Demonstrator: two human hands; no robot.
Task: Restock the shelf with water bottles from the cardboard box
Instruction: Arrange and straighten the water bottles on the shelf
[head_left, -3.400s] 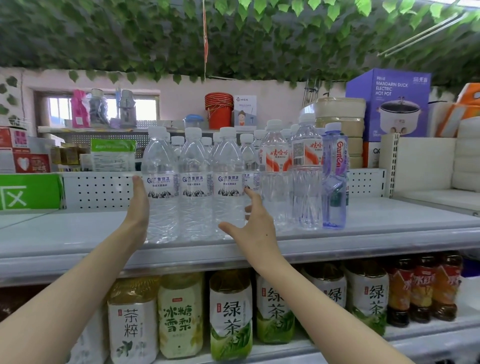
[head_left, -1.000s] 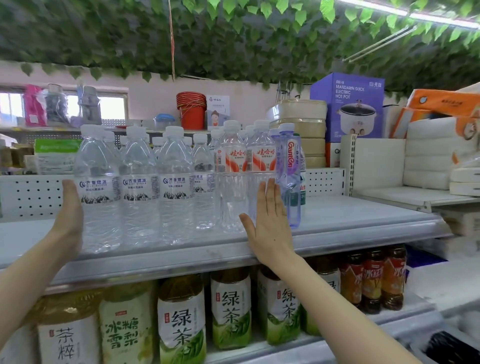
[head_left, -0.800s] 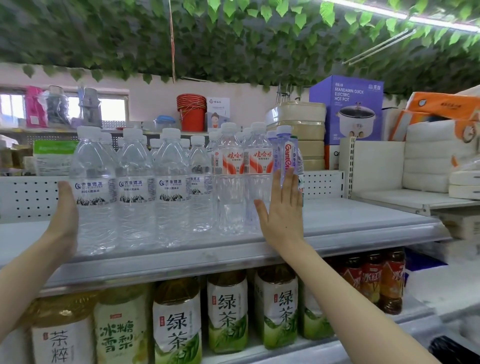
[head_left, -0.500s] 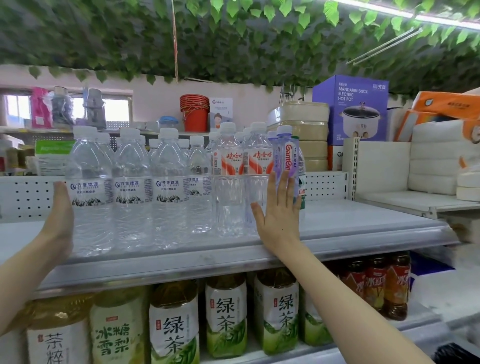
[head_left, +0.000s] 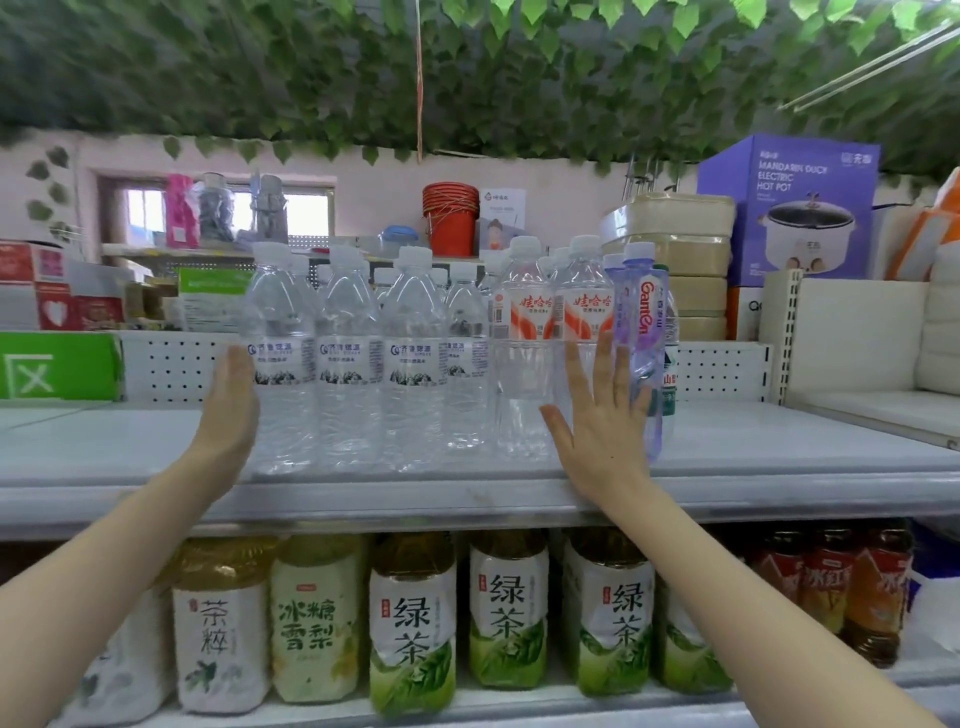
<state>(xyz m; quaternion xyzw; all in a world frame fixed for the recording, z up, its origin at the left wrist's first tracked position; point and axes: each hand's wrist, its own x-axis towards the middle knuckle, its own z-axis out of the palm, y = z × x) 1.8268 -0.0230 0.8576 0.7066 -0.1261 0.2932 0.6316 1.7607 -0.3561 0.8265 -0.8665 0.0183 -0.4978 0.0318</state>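
The left hand (head_left: 228, 410) lies flat, fingers straight, against the outer side of the leftmost of the water bottles (head_left: 348, 364). The right hand (head_left: 602, 421), open with fingers spread, presses the front of the row's right end beside the purple bottle (head_left: 641, 332); neither grips anything. The row stands along the front edge of the shelf (head_left: 467, 499). This looks like squaring up; next probably means fetching more from the cardboard box, which is out of view. The slim purple bottle might tip. Tea bottles (head_left: 410, 623) fill the shelf below.
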